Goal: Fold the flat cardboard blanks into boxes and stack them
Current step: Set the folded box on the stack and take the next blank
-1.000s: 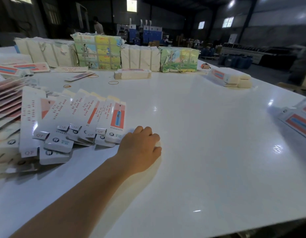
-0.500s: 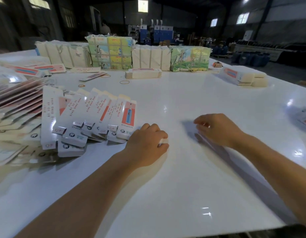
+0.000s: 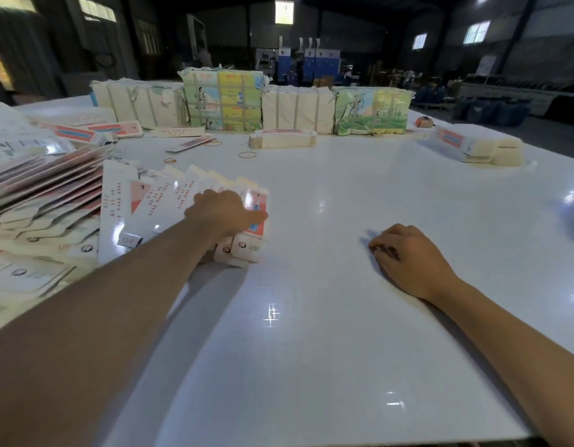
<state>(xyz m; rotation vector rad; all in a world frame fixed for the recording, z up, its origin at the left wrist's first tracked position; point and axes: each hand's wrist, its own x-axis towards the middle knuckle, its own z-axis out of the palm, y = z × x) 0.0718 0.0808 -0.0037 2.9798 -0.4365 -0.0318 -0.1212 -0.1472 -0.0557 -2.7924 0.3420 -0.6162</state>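
Flat blanks [image 3: 169, 201] fanned out nr table's [image 3: 327, 350] left edge, overlapped so one slides off easily. Left hand [image 3: 224, 214] lies on the rightmost blank, thumb out, probably to pull it; actual grip can't tell. Right hand [image 3: 408, 259] rests mid-table, fingers loosely curled, empty, prob. waiting to fold.

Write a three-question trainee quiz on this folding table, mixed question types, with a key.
1. True or false: the left hand rests on the fanned flat blanks.
2. Multiple choice: the right hand is (a) holding a folded box, (b) on the bare white table with fingers curled, (c) lifting a rubber band.
3. Fill in: the loose rubber bands lie between the fanned blanks and the row of wrapped ______ at the far edge.

Key: 1 true; 2 b; 3 bundles.
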